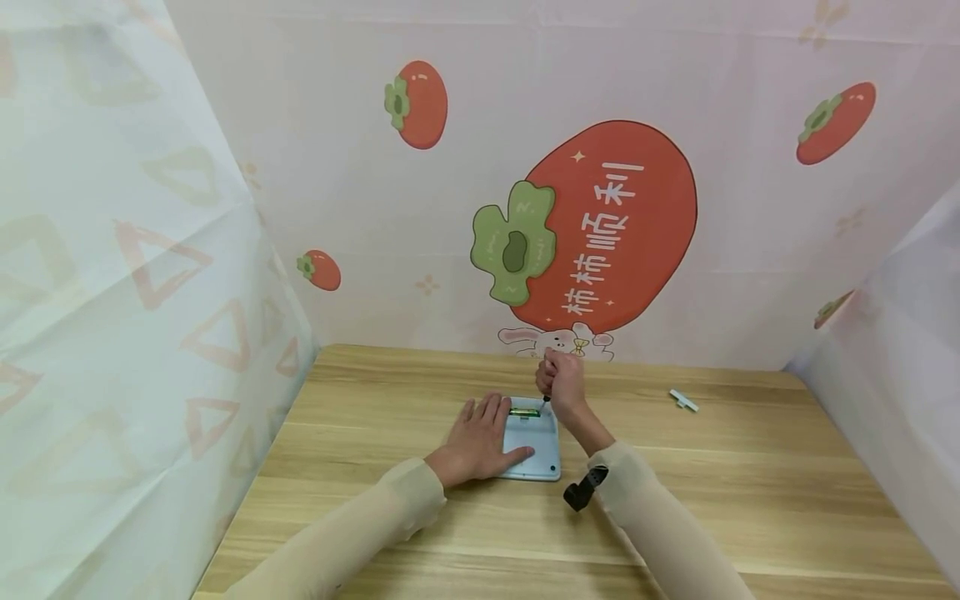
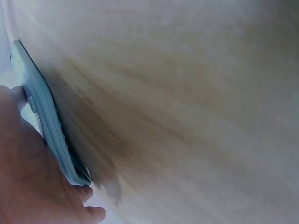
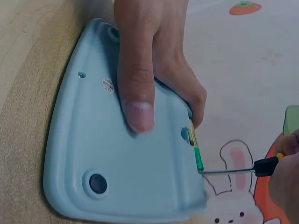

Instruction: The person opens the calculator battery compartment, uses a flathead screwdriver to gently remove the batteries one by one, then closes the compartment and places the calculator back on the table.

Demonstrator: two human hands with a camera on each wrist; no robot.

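Note:
A light blue calculator-like device [image 1: 531, 454] lies back up on the wooden table, its battery compartment uncovered. In the compartment sits a green and yellow battery [image 3: 198, 157]. My left hand [image 1: 478, 442] rests across the device's left part, fingers extended and thumb pressing on its back. Some fingertips reach past the edge in the left wrist view. My right hand [image 1: 562, 385] grips a screwdriver [image 3: 266, 167] with a black and yellow handle, above the device's upper right corner. The screwdriver's thin metal shaft points down, its tip right at the battery's end.
A small light blue battery cover [image 1: 683, 401] lies on the table [image 1: 720, 467] to the right. A black strap [image 1: 585, 489] hangs at the right wrist. Behind the table stands a white backdrop [image 1: 337, 125] with printed persimmons, and similar sheets flank both sides.

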